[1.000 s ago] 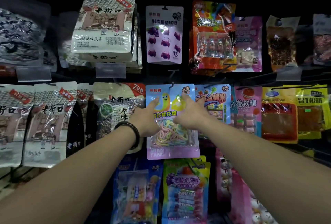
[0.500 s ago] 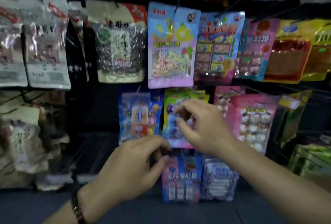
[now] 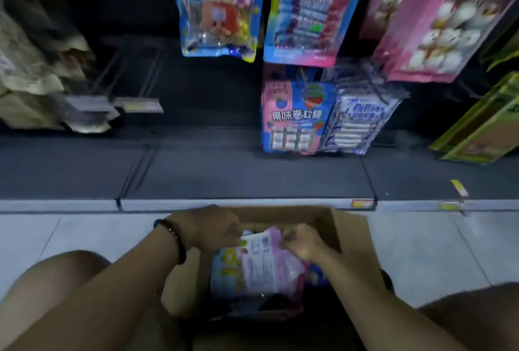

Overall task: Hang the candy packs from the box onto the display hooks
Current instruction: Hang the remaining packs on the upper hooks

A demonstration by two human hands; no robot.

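An open cardboard box (image 3: 349,234) sits on the floor between my knees. Inside it lies a pink, white and blue candy pack (image 3: 252,266) on top of other packs. My left hand (image 3: 209,227), with a dark bracelet on its wrist, pinches the pack's top left edge. At the top right edge my right hand (image 3: 302,241) grips the same pack. Above, other candy packs hang on the display: a blue one (image 3: 216,5), a purple and blue one (image 3: 306,10) and a pink one (image 3: 438,16).
Low on the rack hang a blue-pink pack (image 3: 295,117) and a white-blue pack (image 3: 359,120). The dark base shelf (image 3: 224,173) runs across, with a pale edge strip. Beige bags (image 3: 36,81) hang at the left, green packs (image 3: 488,126) at the right. Bare hooks (image 3: 134,75) jut at mid left.
My view has dropped from the hanging packs to the box on the floor. Both hands have come down from the display and closed on a candy pack in the box.
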